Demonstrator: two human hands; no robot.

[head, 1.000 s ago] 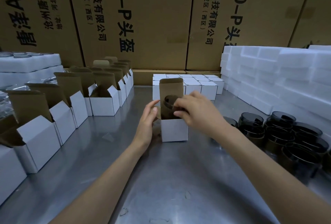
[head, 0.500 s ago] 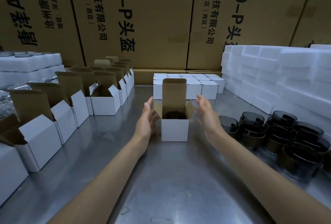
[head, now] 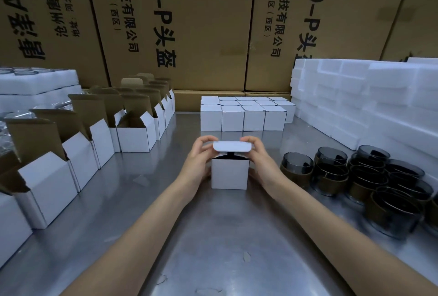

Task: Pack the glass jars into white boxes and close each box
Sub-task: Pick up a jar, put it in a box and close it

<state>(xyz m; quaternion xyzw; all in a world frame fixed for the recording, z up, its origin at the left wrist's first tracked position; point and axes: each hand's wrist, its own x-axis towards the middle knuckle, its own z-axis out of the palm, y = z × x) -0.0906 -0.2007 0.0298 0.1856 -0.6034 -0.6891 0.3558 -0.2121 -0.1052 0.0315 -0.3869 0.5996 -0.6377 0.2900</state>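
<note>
A small white box (head: 229, 175) stands on the metal table (head: 213, 236) in front of me, its lid (head: 232, 147) folded down almost flat with a dark gap under it. My left hand (head: 198, 160) holds the lid's left end and the box's left side. My right hand (head: 259, 158) holds the lid's right end, fingers curled over it. The jar inside is hidden. Several dark glass jars (head: 331, 172) stand in a group at the right.
Several open white boxes (head: 136, 134) with raised brown flaps line the left side. Closed white boxes (head: 243, 115) sit in a block at the back. White foam pieces (head: 355, 101) are stacked at the right, large cardboard cartons (head: 177, 25) behind.
The right hand put a jar into the box and let go. Both hands then closed in on the box and folded its upright lid down over the top.
</note>
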